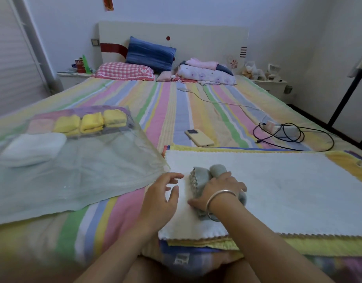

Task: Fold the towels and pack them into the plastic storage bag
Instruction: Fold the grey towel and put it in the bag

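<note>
Head view: plastic storage bag at left holds folded yellow towels and a white one; right hand grips a grey towel; left hand hovers, fingers spread.

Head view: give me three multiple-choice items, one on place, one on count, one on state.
1. The plastic storage bag lies: A) left of the white towel B) right of it C) on the nightstand
2. Yellow towels in the bag: A) one B) three C) five
3. The right hand is: A) open B) gripping the grey towel C) holding the phone

1 A: it sits left of that towel. 2 B: three yellow bundles in a row. 3 B: fingers curl round it.
</note>
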### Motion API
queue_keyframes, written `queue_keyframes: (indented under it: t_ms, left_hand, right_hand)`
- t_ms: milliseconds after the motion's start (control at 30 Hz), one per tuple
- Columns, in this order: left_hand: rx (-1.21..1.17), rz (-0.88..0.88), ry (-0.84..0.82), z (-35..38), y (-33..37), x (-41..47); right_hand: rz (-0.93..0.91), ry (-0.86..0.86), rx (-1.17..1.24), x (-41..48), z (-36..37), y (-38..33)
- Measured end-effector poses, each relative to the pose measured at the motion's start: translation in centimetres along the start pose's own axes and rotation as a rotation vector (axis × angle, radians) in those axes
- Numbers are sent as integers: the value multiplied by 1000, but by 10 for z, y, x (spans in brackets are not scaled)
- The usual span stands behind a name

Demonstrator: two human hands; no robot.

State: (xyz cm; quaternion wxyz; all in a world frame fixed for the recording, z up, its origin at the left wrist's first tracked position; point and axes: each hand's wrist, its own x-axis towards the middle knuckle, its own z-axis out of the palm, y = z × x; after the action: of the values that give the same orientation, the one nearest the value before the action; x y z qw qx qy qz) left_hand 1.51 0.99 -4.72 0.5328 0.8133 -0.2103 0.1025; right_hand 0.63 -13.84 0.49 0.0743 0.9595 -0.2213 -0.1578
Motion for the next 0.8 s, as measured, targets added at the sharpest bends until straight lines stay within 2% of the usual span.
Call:
queue_keyframes:
  t_ms: [100,267,400,567,800]
  left_hand:
    - [23,8,47,-17,-6,-10]
    - [66,-10,85,-47,-15,-20]
    - [93,-38,97,-58,-22,-26]
    - [121,-74,53,-64,-23,-33]
    - [201,-37,59,-79,-20,-38]
  right_hand:
    - [2,-5,24,1,-2,-4]
    - [-57,0,297,8,5,22]
    - [-78,35,240,1,10,34]
    - [-16,85,251,-2,23,20]
    - [-77,92,352,4,28,38]
